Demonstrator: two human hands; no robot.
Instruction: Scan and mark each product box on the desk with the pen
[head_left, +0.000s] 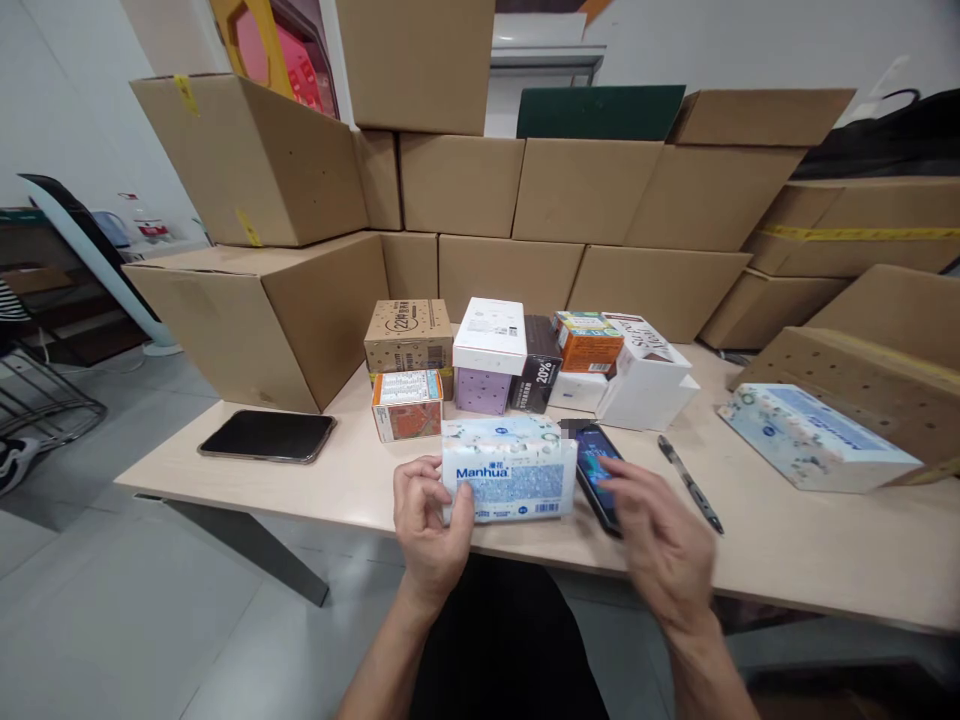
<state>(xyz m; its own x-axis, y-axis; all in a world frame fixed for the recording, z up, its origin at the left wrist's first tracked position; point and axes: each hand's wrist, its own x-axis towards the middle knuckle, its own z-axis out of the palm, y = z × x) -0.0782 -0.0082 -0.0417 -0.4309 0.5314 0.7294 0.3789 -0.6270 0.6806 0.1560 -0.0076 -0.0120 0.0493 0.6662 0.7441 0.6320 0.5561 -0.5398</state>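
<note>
My left hand grips the left end of a pale blue and white "Manhua" tissue pack, thumb across its front face. The pack is held upright at the table's front edge. To its right lies a black smartphone with its screen lit, its upper end close to the pack. My right hand hovers over the phone's right side, blurred, its fingers stretched toward the screen with nothing visible in them. Whether a fingertip touches the screen I cannot tell. A dark pen lies right of this hand.
Behind the pack stand several small boxes, including an orange-and-white box, a white-lidded purple box and a white carton. A second phone lies at left, another tissue pack at right. Stacked cardboard boxes wall the back.
</note>
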